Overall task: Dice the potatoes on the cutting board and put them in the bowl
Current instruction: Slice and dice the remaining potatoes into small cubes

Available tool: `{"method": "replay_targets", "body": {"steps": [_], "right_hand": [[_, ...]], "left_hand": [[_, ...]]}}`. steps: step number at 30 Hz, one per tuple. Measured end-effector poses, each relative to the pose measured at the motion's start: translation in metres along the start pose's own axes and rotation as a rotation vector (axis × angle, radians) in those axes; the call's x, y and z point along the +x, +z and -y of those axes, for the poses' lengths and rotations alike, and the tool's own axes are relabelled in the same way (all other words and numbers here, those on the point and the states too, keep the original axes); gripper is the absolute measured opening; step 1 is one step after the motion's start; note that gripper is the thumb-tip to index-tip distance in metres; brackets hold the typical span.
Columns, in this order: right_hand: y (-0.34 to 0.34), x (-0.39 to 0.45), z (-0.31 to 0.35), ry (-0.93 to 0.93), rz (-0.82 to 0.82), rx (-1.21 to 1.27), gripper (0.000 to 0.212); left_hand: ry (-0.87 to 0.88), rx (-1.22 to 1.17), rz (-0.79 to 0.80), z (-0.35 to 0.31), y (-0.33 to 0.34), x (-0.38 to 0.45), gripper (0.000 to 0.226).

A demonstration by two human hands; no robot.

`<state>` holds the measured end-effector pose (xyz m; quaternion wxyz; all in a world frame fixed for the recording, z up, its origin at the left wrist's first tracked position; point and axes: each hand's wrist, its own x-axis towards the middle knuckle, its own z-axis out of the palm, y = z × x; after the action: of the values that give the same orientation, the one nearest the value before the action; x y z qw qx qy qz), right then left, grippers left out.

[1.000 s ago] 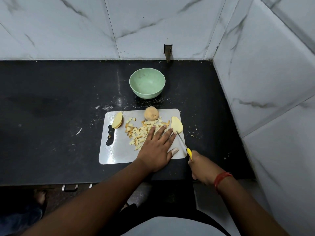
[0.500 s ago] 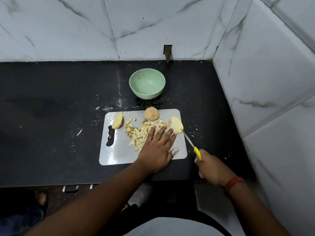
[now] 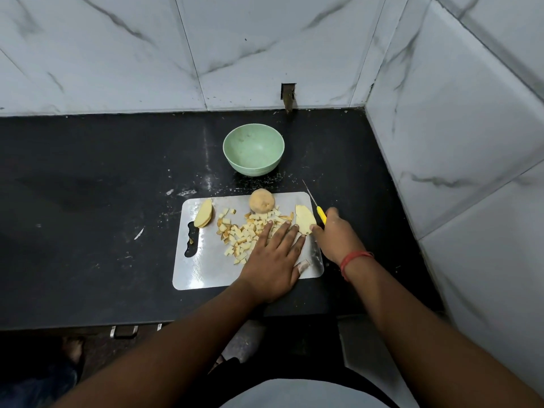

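Observation:
A white cutting board (image 3: 206,269) lies on the black counter. On it are a pile of diced potato (image 3: 244,231), a whole round potato (image 3: 262,201) at the far edge, sliced pieces (image 3: 203,214) at the left, and a flat slice (image 3: 304,219) at the right. My left hand (image 3: 273,257) lies flat on the board, fingers straight against the dice. My right hand (image 3: 334,234) grips a yellow-handled knife (image 3: 316,206), blade pointing away, and its fingertips touch the flat slice. The green bowl (image 3: 253,153) stands empty behind the board.
Marble walls close the counter at the back and at the right (image 3: 441,142). A small metal fitting (image 3: 288,97) sticks out of the back wall. The counter's front edge (image 3: 88,325) runs just below the board. Potato crumbs are scattered around the board.
My right hand moved forward from the counter's front edge with the knife to the flat slice at the board's right; the blade now points away. The left hand stayed put.

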<state>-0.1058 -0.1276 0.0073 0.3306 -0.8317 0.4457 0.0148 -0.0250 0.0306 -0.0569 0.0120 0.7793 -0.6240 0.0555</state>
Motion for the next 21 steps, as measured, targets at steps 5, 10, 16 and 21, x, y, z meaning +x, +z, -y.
{"method": "replay_targets", "body": {"steps": [5, 10, 16, 21], "right_hand": [[0.003, 0.015, 0.003, -0.099, 0.049, -0.124, 0.025], [0.003, 0.029, 0.002, -0.166, 0.068, -0.175, 0.028], [0.002, 0.046, 0.005, -0.216, 0.089, -0.148, 0.036], [-0.003, 0.052, 0.006, -0.23, 0.104, -0.058, 0.03]], "left_hand": [[0.04, 0.012, -0.02, 0.0, -0.001, 0.002, 0.066], [0.128, 0.008, -0.026, 0.003, 0.003, 0.008, 0.068], [0.164, 0.031, -0.041, 0.004, 0.0, 0.014, 0.079], [0.133, 0.012, -0.038, -0.002, -0.005, 0.025, 0.079]]}}
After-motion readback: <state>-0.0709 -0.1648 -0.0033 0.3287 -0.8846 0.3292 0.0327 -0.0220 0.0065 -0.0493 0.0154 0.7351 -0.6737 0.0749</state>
